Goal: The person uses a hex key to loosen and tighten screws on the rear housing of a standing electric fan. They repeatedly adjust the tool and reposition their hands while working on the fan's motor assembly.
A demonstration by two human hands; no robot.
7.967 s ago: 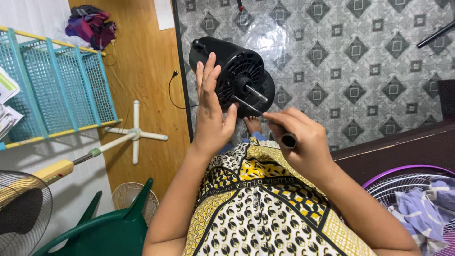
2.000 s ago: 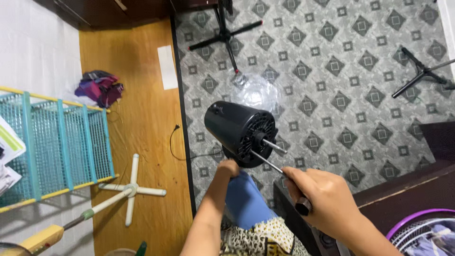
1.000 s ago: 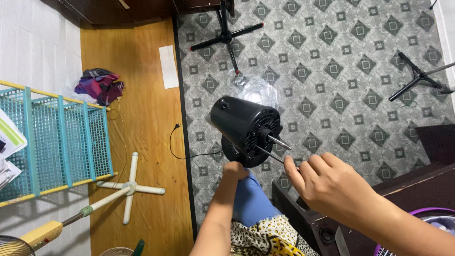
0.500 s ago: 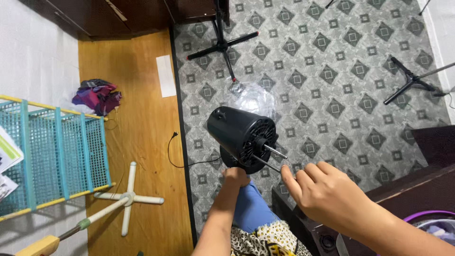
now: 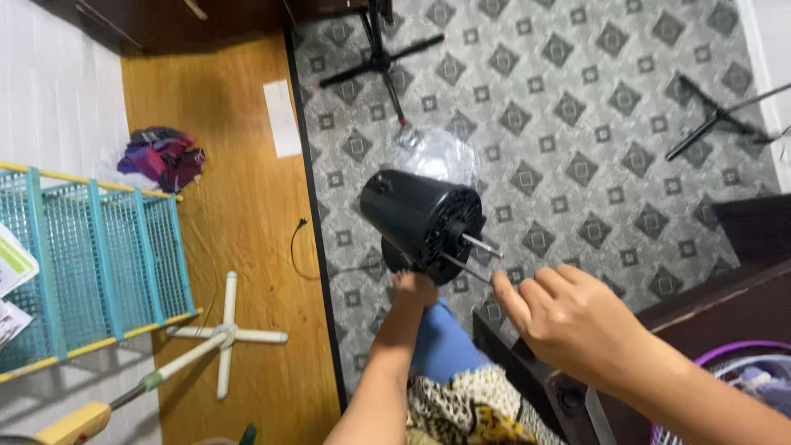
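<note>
A black fan motor housing is held up over the patterned floor, its metal shaft pointing right. My left hand grips the housing from underneath, at its neck. My right hand is just right of the motor with its fingers curled. A thin screwdriver rod runs from that hand's fingertips to the motor's front face, just below the shaft. The tool's handle is hidden inside the hand.
A teal plastic rack stands at left above a white cross-shaped stand on the wooden floor. A clear plastic bag and black stands lie beyond. Dark wooden furniture and a purple basket are at right.
My left hand has gone from lying flat on the motor's side to gripping it from below. The motor has been raised away from me. My right hand stays at the front with the screwdriver.
</note>
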